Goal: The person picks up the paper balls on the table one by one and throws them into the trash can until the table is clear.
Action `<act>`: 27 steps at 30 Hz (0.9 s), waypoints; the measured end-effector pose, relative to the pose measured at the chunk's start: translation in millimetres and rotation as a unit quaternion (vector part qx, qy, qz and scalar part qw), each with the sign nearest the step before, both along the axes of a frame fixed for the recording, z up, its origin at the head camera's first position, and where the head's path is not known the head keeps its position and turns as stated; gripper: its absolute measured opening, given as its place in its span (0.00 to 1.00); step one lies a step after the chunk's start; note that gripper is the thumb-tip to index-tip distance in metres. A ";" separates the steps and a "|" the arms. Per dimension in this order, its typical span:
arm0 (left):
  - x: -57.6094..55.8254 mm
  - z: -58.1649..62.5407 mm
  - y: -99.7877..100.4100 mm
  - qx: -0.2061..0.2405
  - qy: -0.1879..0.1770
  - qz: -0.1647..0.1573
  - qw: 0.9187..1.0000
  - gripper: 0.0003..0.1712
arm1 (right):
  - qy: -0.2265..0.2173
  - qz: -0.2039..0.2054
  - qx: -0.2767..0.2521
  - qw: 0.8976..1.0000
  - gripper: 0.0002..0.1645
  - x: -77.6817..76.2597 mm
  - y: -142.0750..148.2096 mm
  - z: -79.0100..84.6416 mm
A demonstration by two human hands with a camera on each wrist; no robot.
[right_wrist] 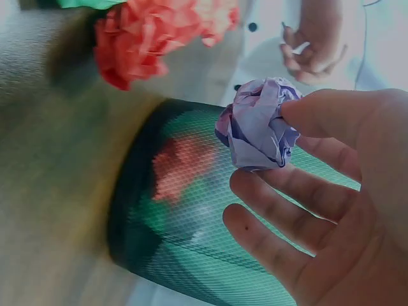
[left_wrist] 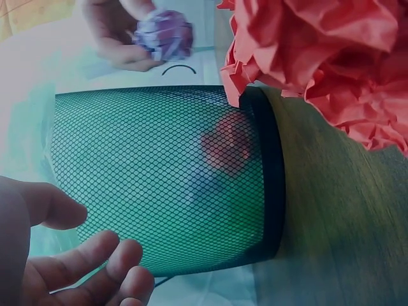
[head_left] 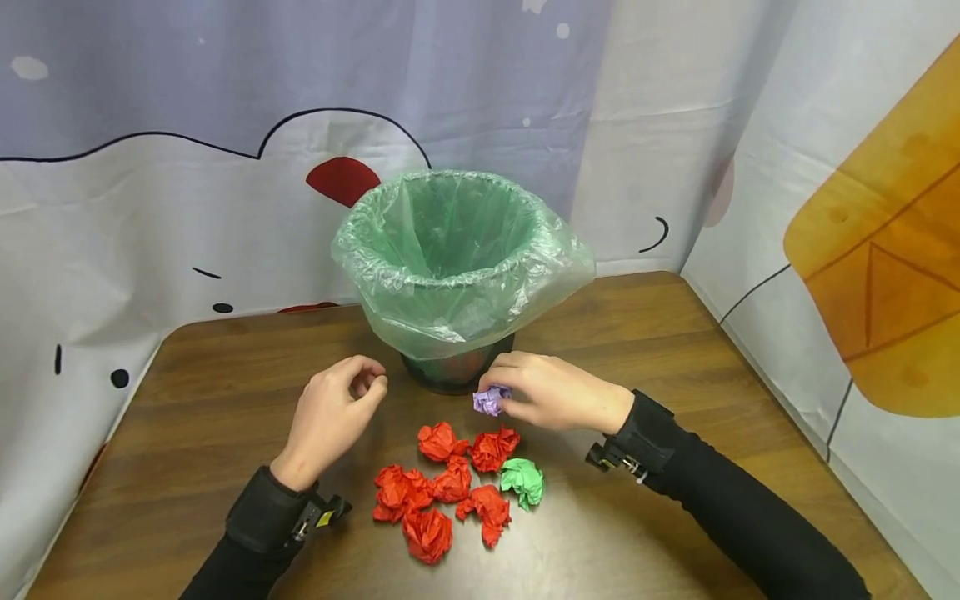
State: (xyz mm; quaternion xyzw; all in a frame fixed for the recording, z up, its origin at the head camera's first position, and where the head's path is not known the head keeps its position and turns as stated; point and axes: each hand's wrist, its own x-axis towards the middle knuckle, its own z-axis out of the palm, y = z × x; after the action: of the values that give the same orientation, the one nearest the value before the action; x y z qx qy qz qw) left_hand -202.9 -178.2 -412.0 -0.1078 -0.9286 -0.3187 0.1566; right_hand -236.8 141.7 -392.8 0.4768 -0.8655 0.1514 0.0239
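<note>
My right hand (head_left: 551,390) pinches a crumpled purple paper ball (head_left: 491,400) between thumb and fingers, just in front of the bin; the right wrist view shows the paper ball (right_wrist: 258,124) up close. To the left of the bin my left hand (head_left: 333,417) hovers with loosely bent fingers and nothing in it. Several crumpled red paper balls (head_left: 427,535) lie in a cluster on the table between my forearms. A green paper ball (head_left: 522,482) sits at the cluster's right side. Behind them stands a dark mesh bin (left_wrist: 159,178) lined with a green plastic bag (head_left: 457,312).
Through the mesh, a red paper ball (right_wrist: 182,166) shows low inside the bin, with paler shapes beside it. The wooden table (head_left: 637,333) ends against a printed curtain (head_left: 225,208) at the back and sides. The bag's edge hangs out over the bin's right side.
</note>
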 end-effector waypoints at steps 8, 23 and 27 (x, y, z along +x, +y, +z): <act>-1.3 -0.5 1.0 -0.001 -0.003 -0.002 1.000 0.06 | 0.024 0.000 -0.012 1.000 0.15 7.6 3.9 26.1; -0.7 -3.4 2.1 0.003 -0.009 -0.006 1.000 0.06 | 0.071 0.037 -0.028 0.996 0.16 20.5 7.2 73.2; -0.7 -4.3 2.6 0.003 -0.008 -0.007 1.000 0.06 | 0.063 0.057 -0.048 0.995 0.16 22.4 11.2 89.4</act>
State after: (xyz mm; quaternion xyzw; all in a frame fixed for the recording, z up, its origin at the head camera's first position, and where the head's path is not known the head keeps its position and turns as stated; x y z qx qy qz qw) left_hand -203.6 -175.5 -416.3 -0.1109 -0.9283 -0.3230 0.1471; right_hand -214.4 152.9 -303.4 0.5324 -0.8255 0.1633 0.0923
